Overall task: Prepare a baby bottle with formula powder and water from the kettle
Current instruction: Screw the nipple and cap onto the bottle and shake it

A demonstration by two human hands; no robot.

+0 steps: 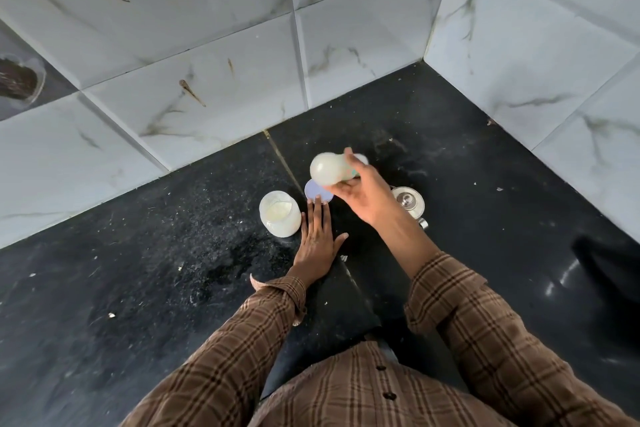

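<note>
My right hand (363, 193) grips a baby bottle (329, 168) filled with milky white liquid, held tilted on its side above the black counter and blurred by motion. My left hand (317, 239) lies flat on the counter with fingers straight. Its fingertips touch a round pale lilac lid (317, 193). Just left of that hand stands an open clear jar (280, 213) holding white formula powder. A steel kettle (408, 203) with a knobbed lid sits right of my right wrist, partly hidden by my forearm.
The black stone counter (173, 271) is dusted with spilled powder and crumbs. Marble-look tiled walls (207, 63) meet in a corner behind the objects. A container of dark grounds (17, 80) sits at the far left edge.
</note>
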